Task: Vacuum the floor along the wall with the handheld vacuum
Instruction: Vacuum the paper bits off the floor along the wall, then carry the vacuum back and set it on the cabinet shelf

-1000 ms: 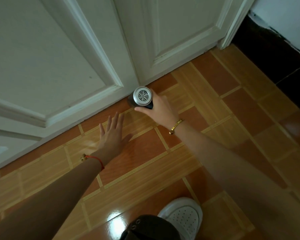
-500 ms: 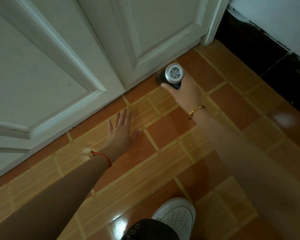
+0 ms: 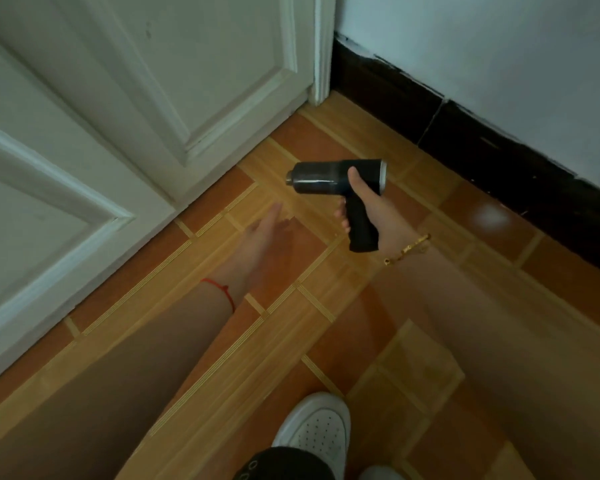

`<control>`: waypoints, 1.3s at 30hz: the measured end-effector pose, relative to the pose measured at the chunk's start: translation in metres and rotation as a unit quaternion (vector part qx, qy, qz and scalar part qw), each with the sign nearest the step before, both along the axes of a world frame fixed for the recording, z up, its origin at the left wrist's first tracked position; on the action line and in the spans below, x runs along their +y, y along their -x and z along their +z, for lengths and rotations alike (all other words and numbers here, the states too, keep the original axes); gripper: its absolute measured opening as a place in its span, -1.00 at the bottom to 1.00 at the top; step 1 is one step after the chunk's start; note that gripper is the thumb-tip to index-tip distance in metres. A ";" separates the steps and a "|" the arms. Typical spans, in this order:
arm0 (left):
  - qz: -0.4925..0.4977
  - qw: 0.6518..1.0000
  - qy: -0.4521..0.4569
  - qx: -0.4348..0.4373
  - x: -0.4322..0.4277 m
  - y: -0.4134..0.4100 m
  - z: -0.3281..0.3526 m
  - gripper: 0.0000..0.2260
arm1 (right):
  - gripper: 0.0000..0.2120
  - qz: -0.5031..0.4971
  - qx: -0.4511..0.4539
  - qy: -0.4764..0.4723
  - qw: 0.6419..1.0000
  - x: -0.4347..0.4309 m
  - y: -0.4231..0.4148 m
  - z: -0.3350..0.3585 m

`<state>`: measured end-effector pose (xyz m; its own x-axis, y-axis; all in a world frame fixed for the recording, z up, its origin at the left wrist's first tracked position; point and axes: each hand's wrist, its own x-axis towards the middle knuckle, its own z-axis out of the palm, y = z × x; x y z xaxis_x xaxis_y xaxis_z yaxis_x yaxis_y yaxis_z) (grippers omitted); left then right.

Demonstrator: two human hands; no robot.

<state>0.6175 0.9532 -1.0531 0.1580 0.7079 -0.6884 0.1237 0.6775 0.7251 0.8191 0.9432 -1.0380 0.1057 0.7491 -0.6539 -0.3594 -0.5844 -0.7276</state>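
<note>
Floor: we see orange and tan glossy tiled floor point(image 3: 194, 341) filling the lower frame.
Doors: white panelled wooden doors point(image 3: 174, 81) stand at upper left, their bottom edge meeting the tiles.
Wall: a pale painted wall point(image 3: 499, 50) with a black skirting band point(image 3: 465, 140) runs down the right side.
Shoe: a white perforated sneaker point(image 3: 317, 431) sits at the bottom edge.
Vacuum: we find the black pistol-shaped handheld vacuum point(image 3: 329, 178) lifted above the tiles, barrel lying sideways, nozzle towards the doors, silver-rimmed rear towards the skirting.
Right hand: our right hand point(image 3: 374, 209) is wrapped round the vacuum's grip, thumb on the barrel; a gold chain bracelet point(image 3: 407, 249) circles the wrist.
Left hand: our left hand point(image 3: 262, 233) is spread loose and empty, just beside and below the nozzle, apart from it; a red string bracelet point(image 3: 222, 292) marks the wrist.
</note>
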 end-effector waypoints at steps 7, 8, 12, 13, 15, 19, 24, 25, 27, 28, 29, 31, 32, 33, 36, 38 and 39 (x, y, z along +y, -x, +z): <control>0.076 0.977 0.051 -0.192 -0.008 -0.053 0.015 -0.53 | -0.52 0.032 0.043 0.008 0.999 -0.054 -0.027 0.001; 0.080 0.976 0.055 -0.193 -0.010 -0.059 0.016 -0.54 | -0.52 0.036 0.043 0.007 0.998 -0.061 -0.030 0.001; 0.082 0.974 0.074 -0.198 -0.014 -0.077 0.016 -0.54 | -0.52 0.015 0.064 0.003 0.998 -0.084 -0.039 -0.002; 0.076 0.974 0.077 -0.201 -0.016 -0.081 0.015 -0.55 | -0.52 0.005 0.072 0.002 0.997 -0.089 -0.041 -0.002; 0.058 0.975 0.076 -0.200 -0.019 -0.088 0.015 -0.56 | -0.51 -0.008 0.088 -0.004 0.996 -0.099 -0.046 -0.003; 0.016 0.980 0.064 -0.190 -0.024 -0.103 0.013 -0.59 | -0.52 -0.033 0.122 -0.014 0.992 -0.116 -0.055 -0.004; -0.005 0.982 0.058 -0.178 -0.032 -0.117 0.010 -0.71 | -0.53 -0.053 0.134 -0.020 0.989 -0.130 -0.064 -0.006; -0.008 0.982 0.058 -0.177 -0.034 -0.119 0.009 -0.71 | -0.54 -0.054 0.132 -0.022 0.990 -0.132 -0.066 -0.006; -0.009 0.983 0.058 -0.176 -0.035 -0.123 0.009 -0.70 | -0.54 -0.058 0.130 -0.026 0.990 -0.134 -0.068 -0.006; -0.007 0.983 0.058 -0.176 -0.036 -0.125 0.009 -0.70 | -0.54 -0.060 0.131 -0.029 0.989 -0.136 -0.070 -0.006; -0.006 0.983 0.057 -0.176 -0.037 -0.128 0.010 -0.71 | -0.54 -0.063 0.133 -0.030 0.989 -0.136 -0.071 -0.007; -0.003 0.984 0.056 -0.171 -0.038 -0.132 0.011 -0.73 | -0.54 -0.067 0.134 -0.029 0.988 -0.138 -0.074 -0.007; -0.002 0.984 0.055 -0.170 -0.039 -0.133 0.012 -0.74 | -0.53 -0.068 0.135 -0.028 0.988 -0.139 -0.075 -0.008; -0.002 0.984 0.054 -0.170 -0.040 -0.135 0.013 -0.75 | -0.53 -0.069 0.137 -0.027 0.988 -0.140 -0.077 -0.008; -0.006 0.984 0.050 -0.170 -0.041 -0.139 0.014 -0.74 | -0.52 -0.069 0.134 -0.023 0.988 -0.141 -0.081 -0.009; -0.012 0.984 0.046 -0.169 -0.041 -0.141 0.014 -0.72 | -0.52 -0.069 0.120 -0.020 0.990 -0.141 -0.083 -0.010; -0.015 0.985 0.044 -0.166 -0.042 -0.142 0.013 -0.73 | -0.52 -0.069 0.113 -0.015 0.991 -0.141 -0.084 -0.010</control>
